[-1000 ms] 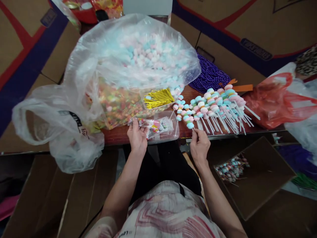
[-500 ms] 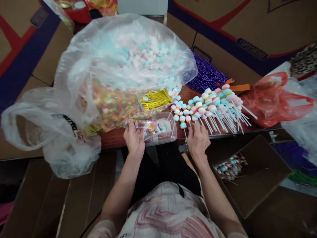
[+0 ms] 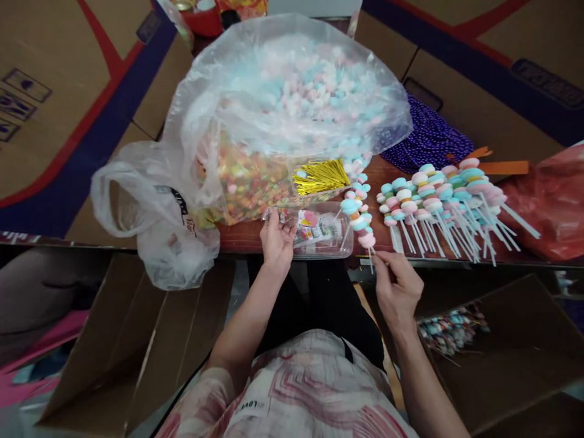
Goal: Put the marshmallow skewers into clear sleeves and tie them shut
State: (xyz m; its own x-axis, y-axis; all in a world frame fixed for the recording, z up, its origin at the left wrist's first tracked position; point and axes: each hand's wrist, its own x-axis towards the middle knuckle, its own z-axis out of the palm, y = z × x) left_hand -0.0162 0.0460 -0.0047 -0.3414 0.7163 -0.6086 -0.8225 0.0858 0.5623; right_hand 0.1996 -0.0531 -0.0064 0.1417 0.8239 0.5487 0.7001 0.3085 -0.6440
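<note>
Between the fingers of my left hand [image 3: 277, 242] is a clear printed plastic wrapper [image 3: 308, 224], held over the near side of a shallow clear plastic tray [image 3: 347, 244]. More printed wrappers lie in that tray. My right hand [image 3: 398, 283] pinches the thin white stick of a marshmallow skewer [image 3: 359, 216], threaded with pink, blue and orange pieces. The skewer slants at the right end of the tray, and another strand of pieces is partly behind it. Farther right, a pile of finished marshmallow skewers [image 3: 438, 194] lies with white sticks toward me.
Behind the tray stand a container of gold twist ties [image 3: 322, 176] and a large clear bag of marshmallows [image 3: 314, 79] over colourful candies [image 3: 255, 182]. Purple cord [image 3: 426, 137] and a red bag [image 3: 547, 207] are right. An open cardboard box [image 3: 497, 353] sits below the table edge.
The view has swung left. My right hand has taken a marshmallow skewer by its stick and drawn it toward me. My left hand still holds the wrapper.
</note>
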